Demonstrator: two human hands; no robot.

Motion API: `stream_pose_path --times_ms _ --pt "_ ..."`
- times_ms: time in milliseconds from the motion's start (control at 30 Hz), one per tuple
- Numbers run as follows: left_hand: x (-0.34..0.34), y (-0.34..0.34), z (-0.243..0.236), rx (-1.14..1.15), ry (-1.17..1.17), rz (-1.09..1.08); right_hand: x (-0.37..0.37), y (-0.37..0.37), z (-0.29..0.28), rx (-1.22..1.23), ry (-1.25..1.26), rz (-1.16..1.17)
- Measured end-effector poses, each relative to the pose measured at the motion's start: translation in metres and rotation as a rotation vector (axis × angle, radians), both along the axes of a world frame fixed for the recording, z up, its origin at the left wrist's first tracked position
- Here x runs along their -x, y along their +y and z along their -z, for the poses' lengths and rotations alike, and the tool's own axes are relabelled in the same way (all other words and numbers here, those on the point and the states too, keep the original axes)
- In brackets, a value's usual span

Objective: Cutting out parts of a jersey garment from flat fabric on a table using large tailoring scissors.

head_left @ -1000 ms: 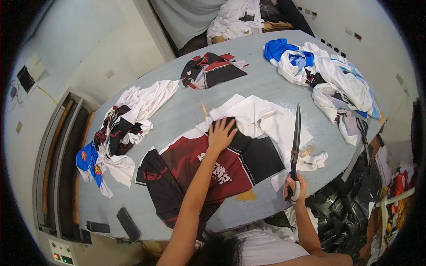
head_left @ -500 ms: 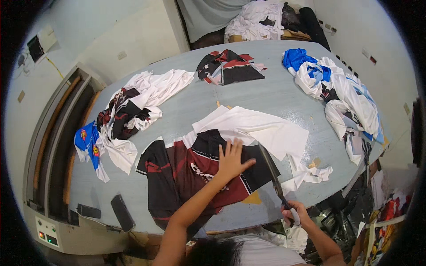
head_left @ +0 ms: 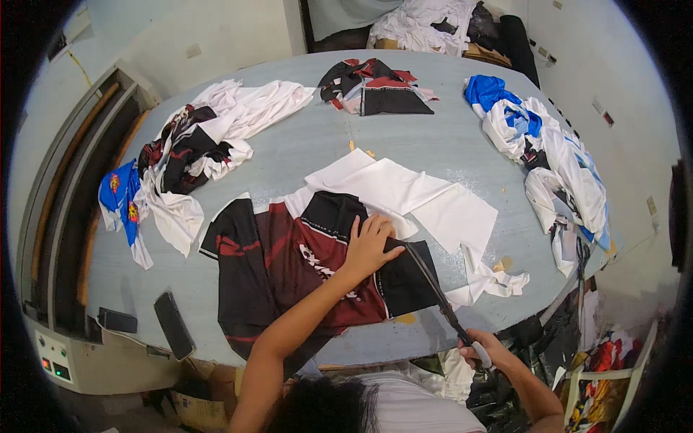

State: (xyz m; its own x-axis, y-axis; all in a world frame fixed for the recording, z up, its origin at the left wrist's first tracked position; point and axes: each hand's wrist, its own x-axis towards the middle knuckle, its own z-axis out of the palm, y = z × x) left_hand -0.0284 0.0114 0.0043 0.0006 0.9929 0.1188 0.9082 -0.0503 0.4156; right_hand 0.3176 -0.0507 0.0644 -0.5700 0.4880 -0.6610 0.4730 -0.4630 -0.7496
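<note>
A black and maroon printed fabric piece (head_left: 249,289) lies spread near the front of the table. My left hand (head_left: 370,247) rests on it with the fingers stretched out, close to its black right-hand section. My right hand (head_left: 482,349) is closed around the handles of a pair of long scissors (head_left: 442,297). The blades lie along the right part of the black section, pointing away from me and to the left. White fabric (head_left: 433,195) stretches behind and to the right of the printed piece, with a narrow strip trailing toward the right.
The grey-blue table (head_left: 303,144) holds a white and dark fabric heap (head_left: 209,137) at left, black and red pieces (head_left: 386,94) at the back, and a white and blue heap (head_left: 556,159) at right. Two black blocks, one (head_left: 173,325) tilted, lie front left, beside a long machine (head_left: 65,187).
The whole view has shifted, so the table's contents sit a little further left and higher. The scissors have come further over the black section; the white fabric beside the blades has folded aside.
</note>
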Motion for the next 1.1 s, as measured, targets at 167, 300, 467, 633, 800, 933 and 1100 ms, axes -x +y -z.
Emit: stream_pose_path --times_ms 167,300,467,633,800,933,1100 --pt "0.025 -0.015 0.005 -0.026 0.078 0.217 -0.001 0.011 -0.012 0.015 -0.001 -0.101" --pt "0.038 -0.025 -0.011 0.196 0.1 0.319 -0.001 0.013 -0.021 0.034 -0.083 -0.213" --pt "0.038 -0.044 -0.025 0.308 0.115 0.398 -0.002 0.025 -0.037 0.013 -0.169 -0.35" --pt "0.037 -0.025 -0.001 0.117 0.0 0.186 0.009 0.035 -0.065 -0.114 -0.185 -0.397" --pt "0.046 -0.014 0.007 -0.117 -0.039 0.418 0.004 0.041 -0.057 -0.135 -0.23 -0.351" --pt "0.046 -0.017 0.005 -0.09 0.029 0.363 0.004 0.052 -0.047 -0.271 -0.235 -0.418" --pt "0.048 -0.019 0.005 -0.06 0.053 0.347 0.024 0.082 -0.063 -0.367 -0.277 -0.592"
